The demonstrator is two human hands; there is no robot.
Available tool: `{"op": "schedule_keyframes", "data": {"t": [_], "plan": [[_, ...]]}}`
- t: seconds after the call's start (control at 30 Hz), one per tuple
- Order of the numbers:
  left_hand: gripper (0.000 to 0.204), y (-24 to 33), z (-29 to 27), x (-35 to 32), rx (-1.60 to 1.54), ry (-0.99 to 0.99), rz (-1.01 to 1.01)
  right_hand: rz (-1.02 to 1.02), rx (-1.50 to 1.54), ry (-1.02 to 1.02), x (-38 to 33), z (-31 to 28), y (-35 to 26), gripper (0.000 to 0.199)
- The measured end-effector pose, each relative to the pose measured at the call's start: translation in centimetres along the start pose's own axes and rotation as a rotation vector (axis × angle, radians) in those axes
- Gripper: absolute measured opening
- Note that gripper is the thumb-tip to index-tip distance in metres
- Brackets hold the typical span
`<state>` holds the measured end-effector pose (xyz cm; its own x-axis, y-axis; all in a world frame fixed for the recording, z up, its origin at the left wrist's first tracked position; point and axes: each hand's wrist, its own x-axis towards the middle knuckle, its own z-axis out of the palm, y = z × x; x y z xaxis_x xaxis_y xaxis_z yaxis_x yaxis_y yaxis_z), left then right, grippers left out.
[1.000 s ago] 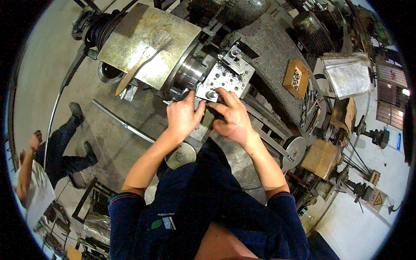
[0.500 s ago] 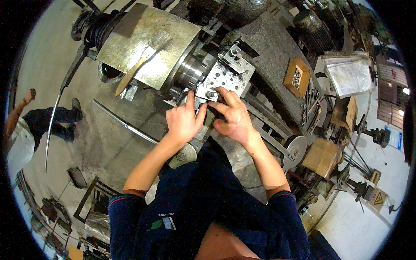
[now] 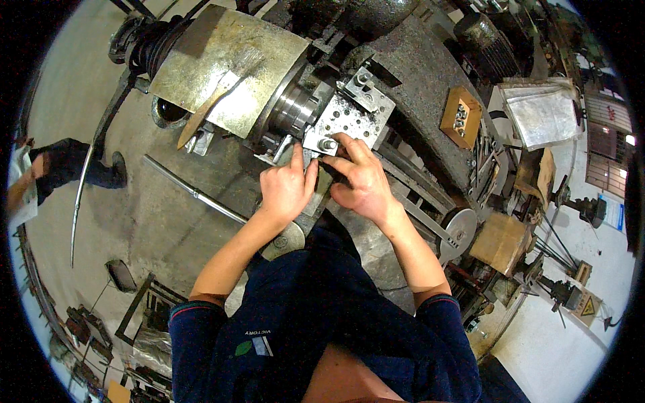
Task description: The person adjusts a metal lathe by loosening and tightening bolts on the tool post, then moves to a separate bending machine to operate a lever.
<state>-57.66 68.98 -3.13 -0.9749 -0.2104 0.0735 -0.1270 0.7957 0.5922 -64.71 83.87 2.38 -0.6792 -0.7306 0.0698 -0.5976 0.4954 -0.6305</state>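
Note:
My left hand (image 3: 283, 189) is at the near side of a lathe chuck (image 3: 293, 111), index finger and thumb around a small grey metal block (image 3: 310, 156). Its other fingers are curled, and the block is partly hidden. Beside it, my right hand (image 3: 361, 183) has its fingers spread. Its index fingertip rests by a bolted clamp (image 3: 327, 145) on the edge of a drilled steel plate (image 3: 353, 121); another fingertip reaches toward the small block. A second clamp (image 3: 363, 84) stands at the plate's far side.
A brush (image 3: 213, 104) with a wooden handle lies on the metal cover (image 3: 259, 50) at the upper left. A long metal lever (image 3: 195, 193) sticks out at left. To the right are a box of small parts (image 3: 461, 117), wrenches (image 3: 485, 161) and a round handwheel (image 3: 460, 228). Another person (image 3: 74, 168) walks at far left.
My hands stay almost in the same place at the clamp and small block. The person at far left has moved a little, with the arm lowered.

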Motion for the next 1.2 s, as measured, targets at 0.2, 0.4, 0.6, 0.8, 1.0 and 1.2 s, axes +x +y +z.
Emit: {"op": "schedule_keyframes", "data": {"t": [0.2, 0.4, 0.6, 0.8, 1.0, 1.2], "plan": [[0.047, 0.23, -0.17, 0.03, 0.041, -0.038, -0.008, 0.008, 0.012, -0.004, 0.08, -0.01, -0.13, 0.042], [0.045, 0.18, -0.25, 0.09, 0.073, -0.01, 0.037, -0.016, -0.003, 0.012, 0.06, -0.02, -0.11, 0.042], [0.047, 0.03, 0.14, -0.09, 0.026, -0.032, -0.012, -0.02, -0.016, 0.014, 0.02, 0.04, 0.09, 0.042], [0.045, 0.16, -0.06, 0.03, 0.049, -0.007, 0.034, -0.01, -0.018, -0.003, 0.07, -0.08, 0.03, 0.042], [0.046, 0.22, -0.08, -0.01, 0.047, -0.013, 0.022, 0.005, -0.011, -0.022, 0.16, -0.19, -0.07, 0.041], [0.048, 0.39, -0.1, -0.08, 0.054, -0.033, 0.013, 0.002, 0.003, -0.017, -0.04, -0.11, 0.11, 0.041]]}}
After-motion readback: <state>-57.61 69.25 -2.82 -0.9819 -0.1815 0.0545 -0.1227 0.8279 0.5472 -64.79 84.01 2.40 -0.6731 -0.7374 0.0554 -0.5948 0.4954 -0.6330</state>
